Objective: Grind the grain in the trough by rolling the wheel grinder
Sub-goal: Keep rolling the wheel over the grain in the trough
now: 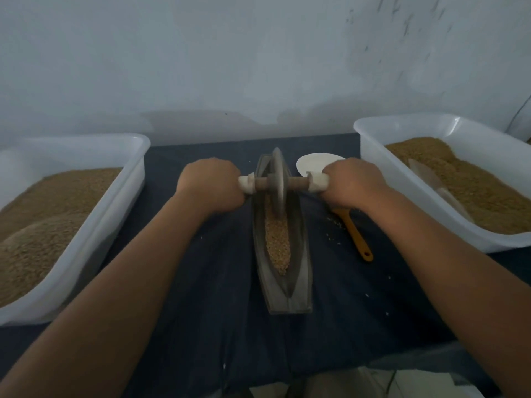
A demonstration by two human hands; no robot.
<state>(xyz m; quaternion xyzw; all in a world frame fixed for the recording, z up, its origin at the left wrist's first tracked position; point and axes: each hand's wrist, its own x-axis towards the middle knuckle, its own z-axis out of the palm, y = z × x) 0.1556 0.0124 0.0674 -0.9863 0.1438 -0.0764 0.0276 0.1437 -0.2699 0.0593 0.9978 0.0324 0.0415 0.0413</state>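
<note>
A grey boat-shaped trough (pixel 298 278) lies lengthwise on the dark cloth in front of me. Tan grain (pixel 277 242) fills its groove from the middle toward the near end. The grey wheel grinder (pixel 278 179) stands upright in the far half of the trough, on an axle with white-wrapped ends. My left hand (pixel 211 183) grips the left handle and my right hand (pixel 352 182) grips the right handle, both arms stretched forward.
A white tub (pixel 94 214) of ground grain sits on the left. A second white tub (pixel 413 196) of grain with a scoop in it sits on the right. A white dish (pixel 313 165) and an orange-handled brush (pixel 356 237) lie right of the trough. A wall stands behind.
</note>
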